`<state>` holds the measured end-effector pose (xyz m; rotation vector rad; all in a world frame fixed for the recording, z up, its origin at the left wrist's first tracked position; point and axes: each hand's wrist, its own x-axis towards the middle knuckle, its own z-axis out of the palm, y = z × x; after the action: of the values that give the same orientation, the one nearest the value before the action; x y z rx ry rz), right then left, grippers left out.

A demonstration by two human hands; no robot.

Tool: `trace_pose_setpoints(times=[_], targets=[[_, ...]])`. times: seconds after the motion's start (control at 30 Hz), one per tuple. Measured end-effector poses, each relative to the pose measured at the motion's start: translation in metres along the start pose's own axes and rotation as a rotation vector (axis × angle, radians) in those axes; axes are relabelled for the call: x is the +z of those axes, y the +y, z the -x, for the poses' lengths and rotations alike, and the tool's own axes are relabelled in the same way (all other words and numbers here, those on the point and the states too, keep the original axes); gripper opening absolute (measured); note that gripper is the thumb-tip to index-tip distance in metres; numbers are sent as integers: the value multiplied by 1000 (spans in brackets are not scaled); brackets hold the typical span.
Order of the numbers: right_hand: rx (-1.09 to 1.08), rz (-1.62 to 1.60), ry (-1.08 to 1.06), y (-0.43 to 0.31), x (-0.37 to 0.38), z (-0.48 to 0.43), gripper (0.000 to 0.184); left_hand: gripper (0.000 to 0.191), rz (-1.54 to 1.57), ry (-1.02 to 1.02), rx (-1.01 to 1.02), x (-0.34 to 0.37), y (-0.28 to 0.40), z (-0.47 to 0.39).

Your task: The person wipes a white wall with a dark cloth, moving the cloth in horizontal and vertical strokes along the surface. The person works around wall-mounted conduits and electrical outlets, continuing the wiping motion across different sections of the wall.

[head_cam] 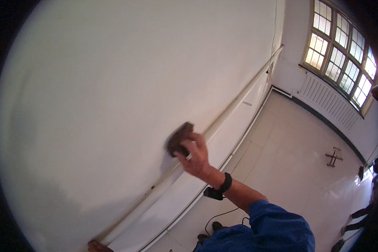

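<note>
My right hand (195, 154) holds a dark brown block-like tool (180, 140) against the white wall (113, 94), just above a thick pale pipe (225, 118). The tool is blurred, so its exact kind cannot be told. My fingers and thumb grip its near side. A black band with a dark device (213, 193) is on the right wrist. Part of my left hand (99, 246) shows at the bottom left edge, by the same pipe; its fingers are mostly out of view. A dark spot (152, 187) marks the pipe between the two hands.
Thinner white pipes (230, 156) run low along the wall. A black cable (220, 215) lies near my dark shoes (217, 226). On the tiled floor (280, 151) stands a small wooden frame (334, 157). A radiator (329, 99) sits under the barred window (340, 47). Dark shapes line the right rim.
</note>
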<state>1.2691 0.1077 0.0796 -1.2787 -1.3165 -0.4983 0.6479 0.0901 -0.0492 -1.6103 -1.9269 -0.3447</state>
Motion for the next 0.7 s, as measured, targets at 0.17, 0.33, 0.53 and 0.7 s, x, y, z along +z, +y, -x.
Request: trace_pose_setpoints(times=[0.17,0.33,0.53,0.7], targets=[[-243,-54,-122,-33,3,-6,51,32,128,167,138,-9,0,2],[-268,-49,-192,-24,-3,-5,51,37,-23,366,185,48,-19,17],[-243,-42,-206,-22,-2,0,52,39,-26,172,188,69,-36,29],[-236,-33,-198,-20,0,1,51,35,-97,356,289,69,-34,29]])
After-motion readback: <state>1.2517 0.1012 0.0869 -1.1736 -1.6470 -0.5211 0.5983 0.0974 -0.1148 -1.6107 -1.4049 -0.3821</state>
